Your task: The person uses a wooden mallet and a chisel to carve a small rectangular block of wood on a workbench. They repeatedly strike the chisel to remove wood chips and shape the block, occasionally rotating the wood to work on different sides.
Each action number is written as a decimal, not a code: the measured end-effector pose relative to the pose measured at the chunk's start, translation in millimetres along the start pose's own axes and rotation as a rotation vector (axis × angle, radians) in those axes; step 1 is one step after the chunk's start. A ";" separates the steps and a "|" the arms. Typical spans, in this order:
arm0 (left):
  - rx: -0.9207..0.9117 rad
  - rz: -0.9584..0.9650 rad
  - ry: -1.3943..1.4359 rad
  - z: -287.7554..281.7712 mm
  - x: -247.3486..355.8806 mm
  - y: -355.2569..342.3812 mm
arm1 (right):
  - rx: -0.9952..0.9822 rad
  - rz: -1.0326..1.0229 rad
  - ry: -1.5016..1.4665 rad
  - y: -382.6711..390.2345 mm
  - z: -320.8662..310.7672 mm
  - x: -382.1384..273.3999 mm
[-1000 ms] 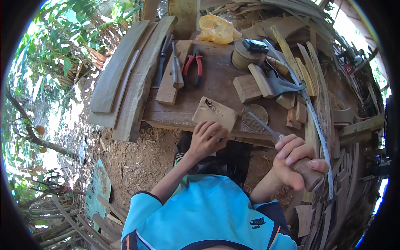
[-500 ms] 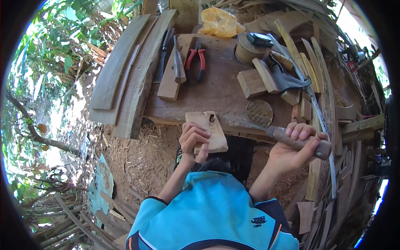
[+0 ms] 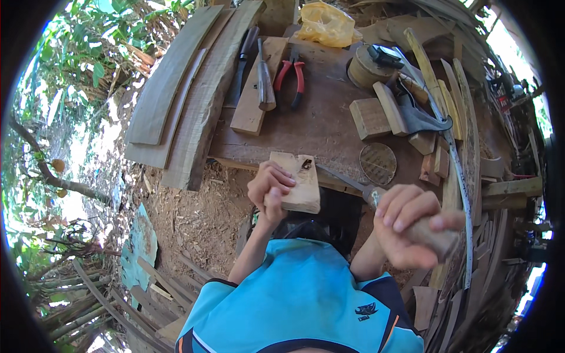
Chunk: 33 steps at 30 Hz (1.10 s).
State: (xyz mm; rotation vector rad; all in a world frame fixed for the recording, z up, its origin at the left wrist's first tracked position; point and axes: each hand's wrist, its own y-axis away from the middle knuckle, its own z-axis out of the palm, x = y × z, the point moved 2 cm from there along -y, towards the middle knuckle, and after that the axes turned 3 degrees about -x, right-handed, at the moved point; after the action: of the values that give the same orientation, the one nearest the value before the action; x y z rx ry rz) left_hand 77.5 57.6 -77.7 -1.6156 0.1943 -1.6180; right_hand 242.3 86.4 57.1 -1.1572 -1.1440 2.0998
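My left hand [image 3: 271,187] grips a small pale wooden block [image 3: 303,191] by its left side, above my lap at the table's near edge. A dark, rough hollow shows near the block's top right corner. In my right hand [image 3: 412,220] is a chisel [image 3: 434,240] with a thick wooden handle. Its fingers close round the handle, whose butt end is smeared by motion. The narrow blade slants up and left toward the block's right side; whether its tip touches the wood I cannot tell.
On the wooden table [image 3: 321,129] lie red-handled pliers [image 3: 289,79], another chisel [image 3: 265,85] on a flat board, wood blocks [image 3: 371,117], a round disc [image 3: 378,163] and a yellow plastic bag [image 3: 326,25]. Long planks [image 3: 197,112] lean at the left. Wood strips crowd the right.
My right hand has shifted down and slightly left, and the chisel's handle has swung lower. My left hand still holds the block, nearly in place. The whole view has shifted slightly.
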 end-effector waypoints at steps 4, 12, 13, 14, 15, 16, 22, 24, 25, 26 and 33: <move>-0.083 0.099 -0.152 12.8 11.9 -4.6 | -0.234 -0.074 0.083 -15.6 16.0 -18.1; -0.099 0.081 -0.134 15.3 14.3 -13.2 | -0.146 0.299 0.213 22.8 12.0 27.6; -0.098 0.085 -0.139 14.9 13.8 -12.6 | -0.115 0.263 0.178 15.0 15.1 21.7; -0.108 0.093 -0.144 13.7 13.8 -11.8 | -0.075 0.229 0.143 8.7 17.8 15.7; -0.117 0.102 -0.149 13.1 13.8 -11.9 | -0.111 0.149 0.065 -0.3 19.6 8.6; -0.135 0.113 -0.152 13.8 12.3 -12.9 | -0.145 0.068 -0.014 -8.8 19.8 1.4; -0.121 0.116 -0.148 12.9 15.5 -10.2 | -0.090 0.314 0.044 7.5 19.4 16.1; -0.164 0.116 -0.181 15.5 16.7 -11.1 | -0.088 0.264 0.096 0.4 22.0 11.6; -0.177 0.114 -0.192 16.1 15.4 -12.1 | -0.079 0.241 0.121 -2.7 24.6 8.2; -0.185 0.110 -0.203 16.2 13.7 -13.2 | -0.133 0.167 0.084 -9.0 28.9 2.2; -0.158 0.074 -0.172 16.9 15.8 -16.6 | -0.140 0.152 0.164 9.5 23.2 25.8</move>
State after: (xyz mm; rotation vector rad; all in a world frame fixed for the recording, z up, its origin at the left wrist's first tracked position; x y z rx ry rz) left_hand 87.9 65.7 -52.5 -1.8366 0.2950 -1.4298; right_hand 208.8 89.7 44.3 -1.4956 -1.1731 2.0156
